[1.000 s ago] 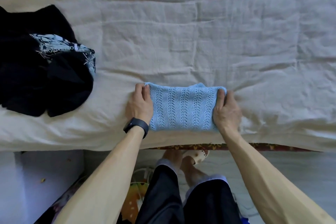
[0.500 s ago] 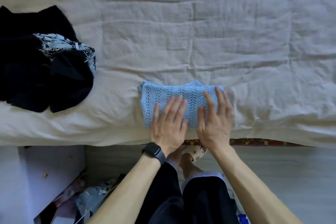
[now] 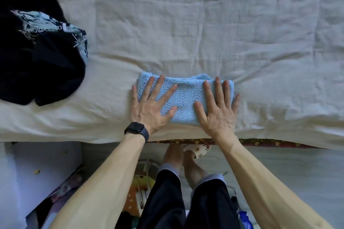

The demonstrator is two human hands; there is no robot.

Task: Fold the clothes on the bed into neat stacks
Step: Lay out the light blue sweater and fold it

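A folded light-blue knitted garment [image 3: 184, 96] lies near the front edge of the bed [image 3: 204, 24], which is covered by a cream sheet. My left hand [image 3: 150, 106], with a black watch at its wrist, presses flat on the garment's left half, fingers spread. My right hand [image 3: 217, 106] presses flat on the right half, its outer fingers reaching past the garment onto the sheet. A heap of black clothes with a pale blue printed patch [image 3: 37, 52] lies unfolded at the left of the bed.
The bed's front edge runs across the view below my hands, with a patterned mattress border [image 3: 260, 143] showing under the sheet. My legs and a white sandal [image 3: 197, 150] stand on the floor, with clutter [image 3: 137, 191] to their left.
One second ago my hands gripped the garment's two ends. Half a second ago they lay flat together at its middle; now they have slid apart, flat over each half.
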